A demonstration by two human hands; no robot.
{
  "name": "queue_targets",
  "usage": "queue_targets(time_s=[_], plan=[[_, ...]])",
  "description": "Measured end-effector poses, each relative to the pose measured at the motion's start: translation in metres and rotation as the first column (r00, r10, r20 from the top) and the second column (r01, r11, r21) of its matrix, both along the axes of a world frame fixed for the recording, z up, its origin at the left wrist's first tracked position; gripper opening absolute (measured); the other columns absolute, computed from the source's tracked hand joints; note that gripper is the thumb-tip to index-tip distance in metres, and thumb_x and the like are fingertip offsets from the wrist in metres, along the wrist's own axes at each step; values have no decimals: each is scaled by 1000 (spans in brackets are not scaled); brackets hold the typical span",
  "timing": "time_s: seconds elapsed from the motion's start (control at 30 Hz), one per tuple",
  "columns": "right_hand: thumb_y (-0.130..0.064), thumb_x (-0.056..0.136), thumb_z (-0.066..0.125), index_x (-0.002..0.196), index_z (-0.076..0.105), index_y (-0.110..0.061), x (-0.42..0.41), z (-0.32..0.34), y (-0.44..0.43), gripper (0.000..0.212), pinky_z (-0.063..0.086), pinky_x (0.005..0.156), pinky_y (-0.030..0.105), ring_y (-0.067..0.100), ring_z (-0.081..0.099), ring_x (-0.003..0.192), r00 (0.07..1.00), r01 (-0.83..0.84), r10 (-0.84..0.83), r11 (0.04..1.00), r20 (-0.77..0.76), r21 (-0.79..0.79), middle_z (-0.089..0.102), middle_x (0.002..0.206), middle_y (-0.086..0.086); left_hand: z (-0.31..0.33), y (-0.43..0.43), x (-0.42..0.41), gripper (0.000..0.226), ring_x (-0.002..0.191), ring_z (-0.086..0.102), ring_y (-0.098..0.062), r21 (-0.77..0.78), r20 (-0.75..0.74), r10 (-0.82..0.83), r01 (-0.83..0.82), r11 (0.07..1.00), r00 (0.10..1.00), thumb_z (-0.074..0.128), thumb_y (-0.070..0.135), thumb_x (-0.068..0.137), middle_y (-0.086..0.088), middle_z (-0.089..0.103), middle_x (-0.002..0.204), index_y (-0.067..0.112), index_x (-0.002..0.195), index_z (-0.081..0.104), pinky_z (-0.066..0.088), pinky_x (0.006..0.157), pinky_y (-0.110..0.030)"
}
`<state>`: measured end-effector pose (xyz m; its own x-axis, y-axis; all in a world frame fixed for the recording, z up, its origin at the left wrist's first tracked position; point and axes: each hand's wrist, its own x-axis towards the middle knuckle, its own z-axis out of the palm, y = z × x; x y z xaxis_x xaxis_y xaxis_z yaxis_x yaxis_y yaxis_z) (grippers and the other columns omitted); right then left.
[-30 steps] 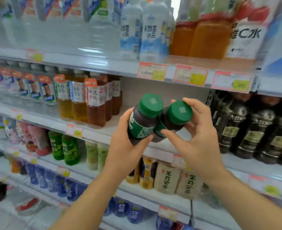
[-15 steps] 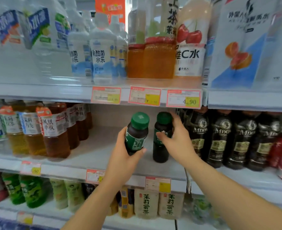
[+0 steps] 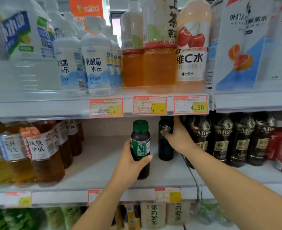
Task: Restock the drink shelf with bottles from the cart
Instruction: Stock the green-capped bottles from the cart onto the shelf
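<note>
The left hand (image 3: 130,165) wraps its fingers around a dark bottle with a green cap (image 3: 140,143). The bottle is upright, low over the middle shelf (image 3: 95,163). I cannot tell if it touches the shelf. The right hand (image 3: 178,140) grips a second dark bottle (image 3: 165,146). That one stands farther back on the shelf, just beside the row of dark coffee bottles (image 3: 201,138).

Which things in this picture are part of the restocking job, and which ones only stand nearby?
Part of the job: left hand gripping the green-capped bottle; right hand holding the logo bottle; bare gap on the middle shelf.

Only nearby: amber tea bottles; dark coffee bottles; price tags; white milky drinks above.
</note>
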<state>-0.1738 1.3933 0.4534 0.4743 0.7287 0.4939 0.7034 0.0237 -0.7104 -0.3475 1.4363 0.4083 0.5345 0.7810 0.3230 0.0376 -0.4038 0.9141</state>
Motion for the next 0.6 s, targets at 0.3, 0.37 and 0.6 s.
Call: queue_targets(time_s=[0.3, 0.37, 0.6], plan=[[-28, 89, 59, 134, 43, -32, -26, -52, -93, 48, 38, 104, 22, -4, 46, 112, 974, -14, 69, 968, 214, -251, 53, 126, -16, 2, 0, 13, 70, 105, 47, -6, 47, -21, 41, -40, 998, 999, 73, 19, 78, 17, 49, 110, 26, 132, 28, 37, 85, -23], [-41, 89, 56, 127, 53, -33, -10, -56, -105, 39, 41, 99, 22, -1, 49, 113, 923, 93, 59, 925, 381, -369, 57, 124, -18, 1, -6, 15, 82, 109, 43, -2, 64, -23, 24, -23, 998, 999, 71, 16, 81, 13, 44, 120, 25, 142, 17, 36, 88, -21], [-54, 86, 52, 117, 62, -32, 17, -64, -109, 40, 41, 94, 21, 2, 51, 113, 868, 85, 177, 868, 464, -490, 58, 123, -20, -3, -3, 1, 73, 94, 49, 14, 81, -219, -85, 105, 991, 972, 67, 11, 84, 32, 46, 105, 40, 136, 24, 39, 85, -15]])
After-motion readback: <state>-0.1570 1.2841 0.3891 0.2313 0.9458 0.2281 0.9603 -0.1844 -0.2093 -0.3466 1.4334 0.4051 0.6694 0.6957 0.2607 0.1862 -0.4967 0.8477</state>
